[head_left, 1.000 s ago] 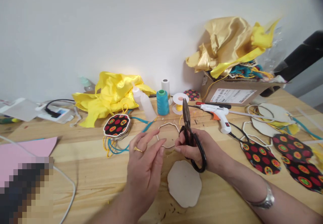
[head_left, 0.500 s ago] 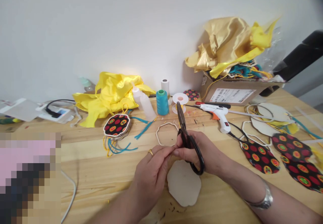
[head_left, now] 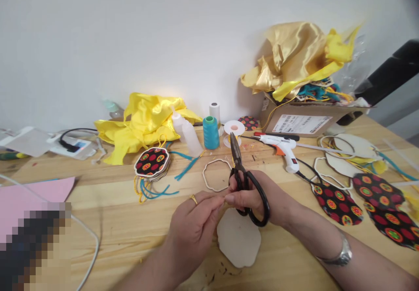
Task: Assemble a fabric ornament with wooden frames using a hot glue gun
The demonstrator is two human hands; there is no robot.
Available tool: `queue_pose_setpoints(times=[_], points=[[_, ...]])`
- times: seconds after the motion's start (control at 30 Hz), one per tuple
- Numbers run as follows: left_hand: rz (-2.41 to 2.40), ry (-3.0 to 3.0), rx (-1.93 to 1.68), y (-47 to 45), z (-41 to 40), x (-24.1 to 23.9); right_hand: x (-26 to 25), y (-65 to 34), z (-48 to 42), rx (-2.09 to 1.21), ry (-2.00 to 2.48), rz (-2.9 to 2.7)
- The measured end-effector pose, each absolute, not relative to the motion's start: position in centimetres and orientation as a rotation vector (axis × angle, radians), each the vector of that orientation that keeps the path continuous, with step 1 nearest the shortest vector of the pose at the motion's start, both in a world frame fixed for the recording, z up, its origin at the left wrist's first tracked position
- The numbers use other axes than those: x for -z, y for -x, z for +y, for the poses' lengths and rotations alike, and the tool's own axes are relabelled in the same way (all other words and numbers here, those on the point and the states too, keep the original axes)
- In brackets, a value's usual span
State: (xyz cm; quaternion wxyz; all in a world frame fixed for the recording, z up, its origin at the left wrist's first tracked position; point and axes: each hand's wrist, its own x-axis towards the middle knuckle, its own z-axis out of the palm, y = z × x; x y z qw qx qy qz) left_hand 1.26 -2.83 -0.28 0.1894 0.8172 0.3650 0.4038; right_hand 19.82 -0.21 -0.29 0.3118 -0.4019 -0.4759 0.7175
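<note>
In my right hand [head_left: 258, 195] is a pair of black-handled scissors [head_left: 238, 155], blades pointing away from me toward the spool. The thumb and fingertips of that hand are also pinched together, meeting those of my left hand [head_left: 198, 221]. My left hand is closed in a pinch; whatever lies between its fingertips is too small or hidden to make out. Below both hands a pale scalloped board [head_left: 239, 240] lies flat on the table. Just beyond them is a thin scalloped frame [head_left: 206, 175]. A white spool [head_left: 234, 128] with yellow thread stands past the scissor tips.
A teal thread cone [head_left: 211, 133], white squeeze bottles [head_left: 192, 140] and yellow satin [head_left: 144, 112] line the wall. To the right are a glue gun [head_left: 284, 149], patterned fabric pieces [head_left: 338, 206] and a cardboard box [head_left: 294, 118]. A patterned ornament [head_left: 151, 163] with tassels lies left.
My left hand has shifted slightly left, its fingertips still near the right hand's. The scissors have turned a little, their handles moving slightly right. The objects on the table look unmoved.
</note>
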Motion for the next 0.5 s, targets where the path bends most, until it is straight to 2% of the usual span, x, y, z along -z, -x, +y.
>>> queue_pose_setpoints(times=[0.37, 0.5], points=[[1.289, -1.882, -1.102, -0.5, -2.8, -0.9, -1.8, -20.4, -0.1, -1.595, 1.213, -1.587], [1.324, -1.688, -1.114, -0.1, -2.5, -0.9, -2.4, -20.7, -0.5, -1.26, 1.247, -1.939]])
